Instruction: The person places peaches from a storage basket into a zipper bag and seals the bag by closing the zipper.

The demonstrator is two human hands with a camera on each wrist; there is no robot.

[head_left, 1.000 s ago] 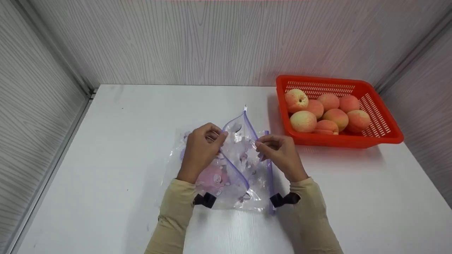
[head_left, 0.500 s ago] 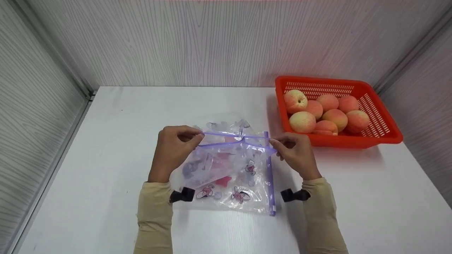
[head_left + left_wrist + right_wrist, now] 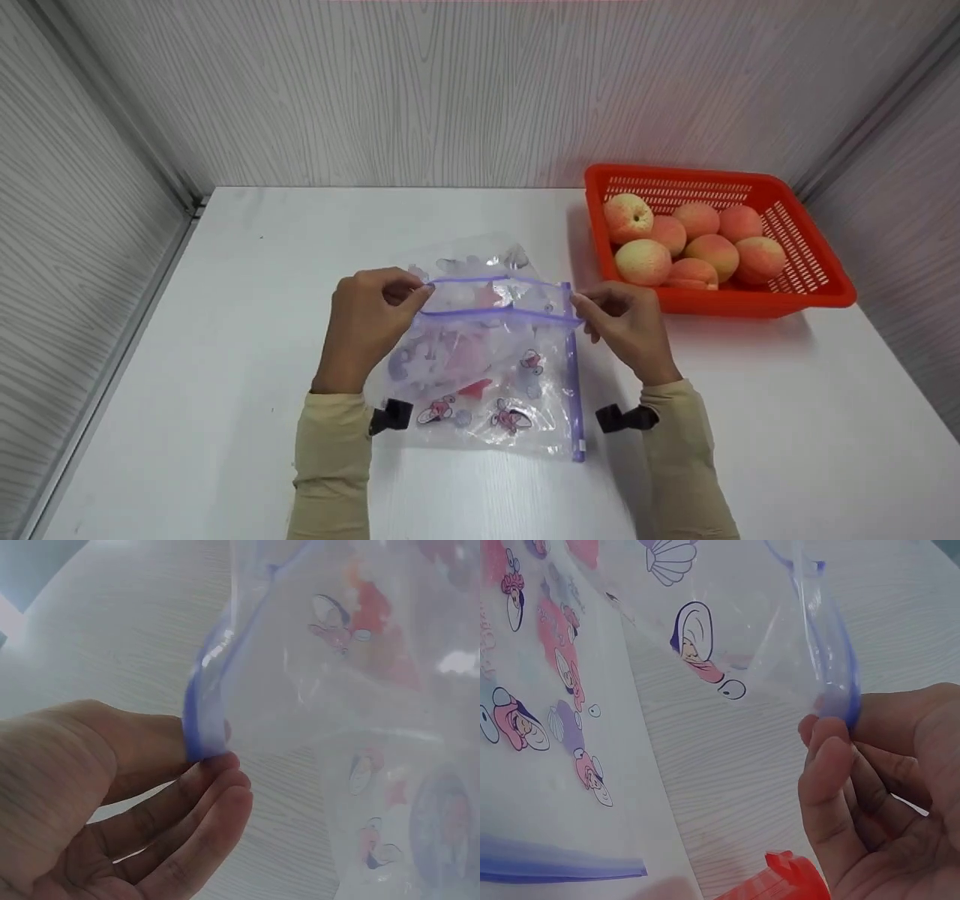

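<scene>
Left of the red rectangular plastic basket [image 3: 739,301], the left hand [image 3: 364,319] and right hand [image 3: 631,326] pinch a translucent purple-rimmed plastic bag [image 3: 471,312].

Soft, diffuse light, white glints on the upper plastic bag [image 3: 345,667], wrist views hazy.

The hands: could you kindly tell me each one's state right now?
Left hand: closed, pinching the upper bag.
Right hand: closed, pinching the same bag.
</scene>
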